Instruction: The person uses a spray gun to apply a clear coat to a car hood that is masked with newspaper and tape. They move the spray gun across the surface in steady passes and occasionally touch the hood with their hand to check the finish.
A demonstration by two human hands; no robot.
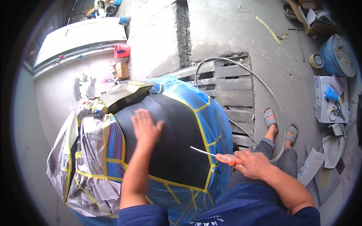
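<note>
A smooth black panel [169,147] lies in front of me, framed by yellow masking tape. Blue plastic sheeting [222,135] surrounds it on the right and near sides, and newspaper [90,150] covers the left. Over the panel's left part is my left hand [145,128], fingers stretched out and thumb apart, holding nothing; it looks laid on the surface. My right hand [254,164] is wrapped round the orange handle of an air blow gun [226,159]. Its thin metal nozzle points left over the panel. The grip's far side is hidden by my fingers.
A grey hose [269,90] loops across the floor and passes close to my right hand. Slatted boards [235,88] cover a floor pit. Rightward stand a white box [324,109] with scissors [339,112] and a blue drum [337,56]. Far left are a red bucket [121,51] and a white panel [81,37].
</note>
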